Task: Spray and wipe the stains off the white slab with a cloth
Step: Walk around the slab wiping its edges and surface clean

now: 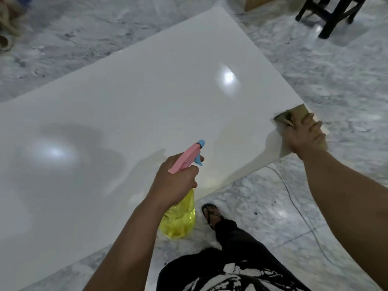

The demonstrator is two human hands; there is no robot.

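**Cloth pressed to the slab's corner, spray bottle held over the near edge**

The white slab (130, 106) fills most of the view, lying flat and glossy above a grey marbled floor (315, 80), with two bright light reflections on its surface. No stain can be made out on it from here. At about 3 o'clock, on the slab's right-hand corner, a tan cloth (294, 115) lies on the surface, bunched under the right hand (304, 135). That hand lies palm-down on the cloth with its fingers spread and slightly curled over it; the hand is blurred.

Near the centre, toward 5 o'clock, the left hand (176, 181) is wrapped around the neck of a spray bottle (178, 221). The bottle has a yellow see-through body, a pink head and a blue nozzle and trigger; the nozzle points toward 1 o'clock, across the slab. One finger lies by the trigger, the rest are closed around the neck. The bottle's body hangs at the slab's near edge.

Below, at 6 o'clock, are dark trousers (237, 244) and a foot in a black sandal (210, 214) on the floor. A thin cable (302, 215) runs across the floor at 4 o'clock. Dark furniture legs (329, 15) stand at 1 o'clock.
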